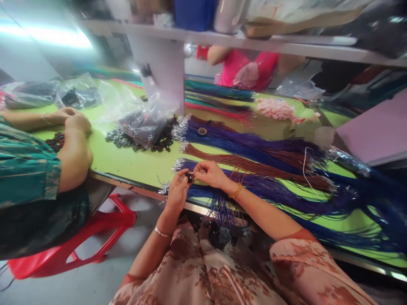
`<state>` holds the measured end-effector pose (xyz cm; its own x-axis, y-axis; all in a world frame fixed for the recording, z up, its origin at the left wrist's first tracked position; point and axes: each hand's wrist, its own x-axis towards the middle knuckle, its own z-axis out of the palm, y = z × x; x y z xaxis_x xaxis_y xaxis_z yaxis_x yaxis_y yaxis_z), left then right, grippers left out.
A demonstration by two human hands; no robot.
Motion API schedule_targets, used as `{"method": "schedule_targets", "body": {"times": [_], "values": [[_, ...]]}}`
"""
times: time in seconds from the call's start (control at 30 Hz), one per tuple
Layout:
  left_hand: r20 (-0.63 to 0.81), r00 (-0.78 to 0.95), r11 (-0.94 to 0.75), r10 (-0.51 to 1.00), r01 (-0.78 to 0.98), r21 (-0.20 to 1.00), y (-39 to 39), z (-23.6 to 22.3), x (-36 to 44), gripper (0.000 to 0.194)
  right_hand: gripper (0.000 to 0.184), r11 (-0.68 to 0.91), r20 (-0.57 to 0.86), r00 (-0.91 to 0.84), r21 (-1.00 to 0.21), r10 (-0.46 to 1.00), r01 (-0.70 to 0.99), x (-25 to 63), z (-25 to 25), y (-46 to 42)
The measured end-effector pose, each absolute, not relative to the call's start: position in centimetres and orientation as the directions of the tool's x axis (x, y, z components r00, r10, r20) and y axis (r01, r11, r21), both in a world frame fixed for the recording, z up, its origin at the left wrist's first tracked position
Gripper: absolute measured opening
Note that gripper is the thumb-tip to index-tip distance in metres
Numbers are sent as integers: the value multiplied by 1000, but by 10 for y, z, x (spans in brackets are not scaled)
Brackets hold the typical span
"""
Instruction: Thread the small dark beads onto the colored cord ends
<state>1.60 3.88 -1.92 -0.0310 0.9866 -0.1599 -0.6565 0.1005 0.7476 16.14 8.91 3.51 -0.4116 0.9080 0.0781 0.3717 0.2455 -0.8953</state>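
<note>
The left hand (178,186) points up at the desk's (127,163) near edge, fingers pinching a black connector (190,178); the right hand (210,173) reaches in from the right, its fingertips closed together against the connector. Blue wires (270,190) lie under the right forearm, and a plastic bag (143,123) rests beyond, over loose connectors (124,140).

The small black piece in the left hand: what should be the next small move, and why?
Perhaps hold the black piece steady with the left hand and ease the right hand slightly closer: its pinched fingers are beside the piece, though what they hold is too small to tell.
</note>
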Motion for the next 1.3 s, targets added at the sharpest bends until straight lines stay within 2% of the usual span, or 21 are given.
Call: {"method": "schedule_targets", "body": {"times": [0.13, 0.33, 0.5, 0.87, 1.17, 1.3], "values": [[-172, -20, 118, 985, -649, 752, 39, -17, 16, 26, 19, 244, 92, -358, -879, 929, 409, 165, 21, 79], [-175, -20, 124, 984, -628, 768, 38, -15, 16, 26, 13, 353, 189, -376, -829, 907, 433, 164, 15, 72], [-183, -8, 138, 983, -625, 769, 38, -16, 16, 27, 10, 434, 253, -386, -744, 887, 508, 163, 17, 71], [-193, -32, 143, 981, -559, 817, 38, -15, 18, 34, 13, 567, 294, -489, -519, 821, 640, 159, 10, 67], [-224, -61, 154, 973, -552, 819, 37, -19, 15, 34, 11, 582, 291, -520, -572, 803, 578, 163, 9, 68], [-212, -72, 139, 975, -551, 823, 37, -21, 17, 34, 11, 583, 276, -529, -546, 803, 601, 160, 9, 66]]}}
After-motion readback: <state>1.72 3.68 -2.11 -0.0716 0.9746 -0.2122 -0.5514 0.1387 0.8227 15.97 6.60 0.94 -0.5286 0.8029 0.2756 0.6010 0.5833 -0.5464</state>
